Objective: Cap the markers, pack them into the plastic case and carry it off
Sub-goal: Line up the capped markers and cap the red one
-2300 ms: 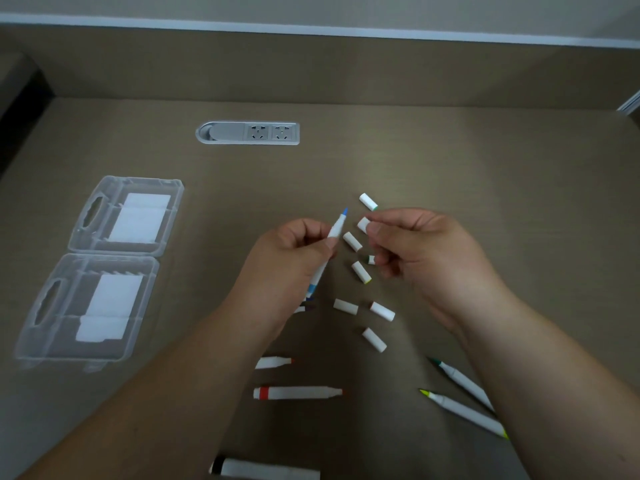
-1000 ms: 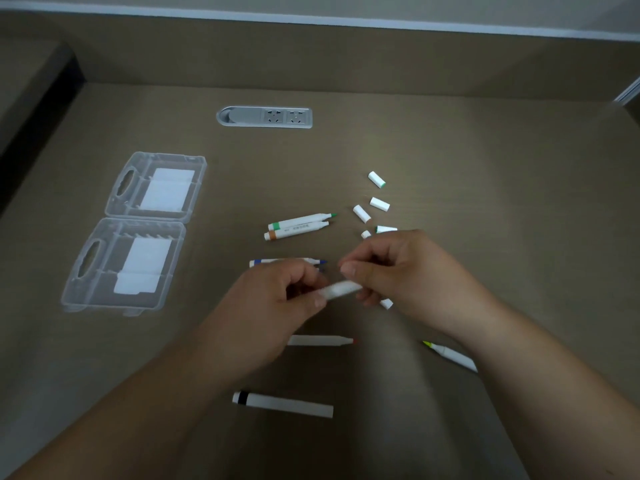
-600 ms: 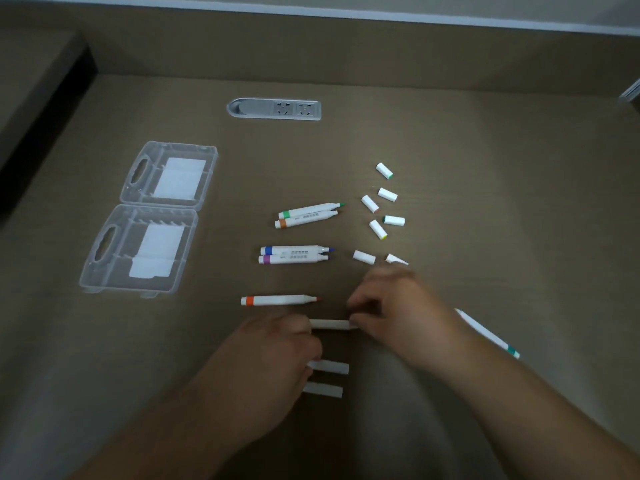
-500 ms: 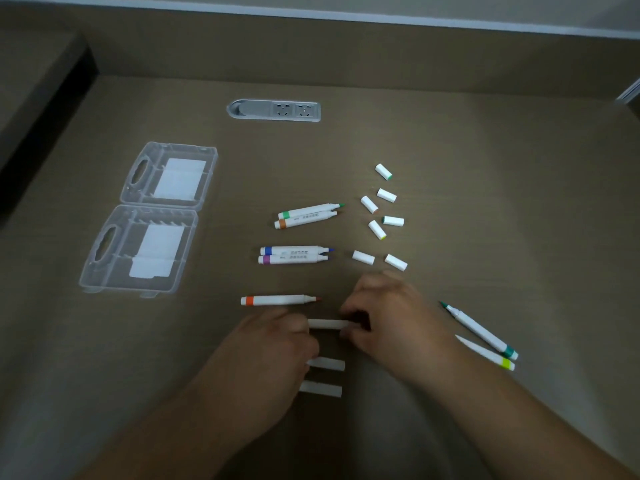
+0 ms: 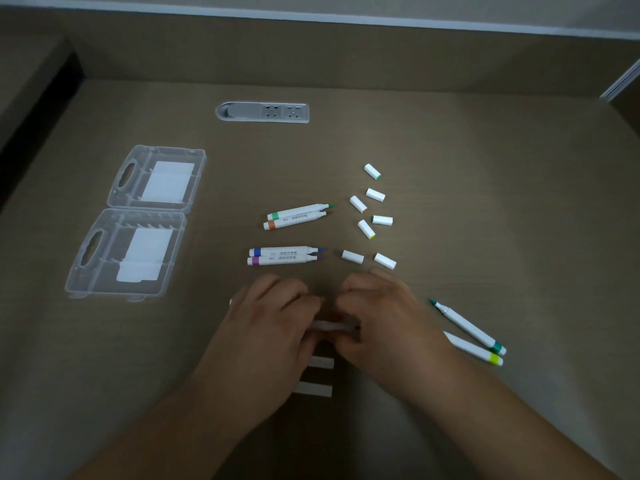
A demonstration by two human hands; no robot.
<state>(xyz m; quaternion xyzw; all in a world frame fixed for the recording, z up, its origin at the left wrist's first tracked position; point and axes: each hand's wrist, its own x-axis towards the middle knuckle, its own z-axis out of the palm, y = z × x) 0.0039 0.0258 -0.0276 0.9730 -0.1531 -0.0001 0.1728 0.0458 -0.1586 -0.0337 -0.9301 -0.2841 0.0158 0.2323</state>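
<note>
A: What lay around the hands on the desk (image 5: 485, 168)?

B: Quite a lot. Seven loose white caps (image 5: 372, 216) were scattered just beyond the right hand (image 5: 384, 323), the nearest two close to its knuckles. Left of them lay two pairs of uncapped markers side by side: a green and orange pair (image 5: 298, 216) farther off, and a blue and purple pair (image 5: 284, 256) nearer, just beyond the left hand (image 5: 270, 327).

A: And to the right?

B: Two more uncapped markers (image 5: 469, 336) lay slanted beside the right forearm, one with a teal end, one with a yellow-green end.

A: Where was the plastic case (image 5: 138, 220)?

B: Well off to the left, opened flat, both clear halves up, with white inserts inside and no markers in it. A grey socket strip (image 5: 263, 111) was set into the desk beyond everything.

A: What were the hands doing?

B: Both were curled around one white marker (image 5: 334, 326) held level between them, low over the desk, the left gripping one end, the right pinching the other. The fingers hid its tip, so I couldn't tell whether it was capped. Two more white marker bodies (image 5: 317, 375) showed partly under the left hand.
</note>
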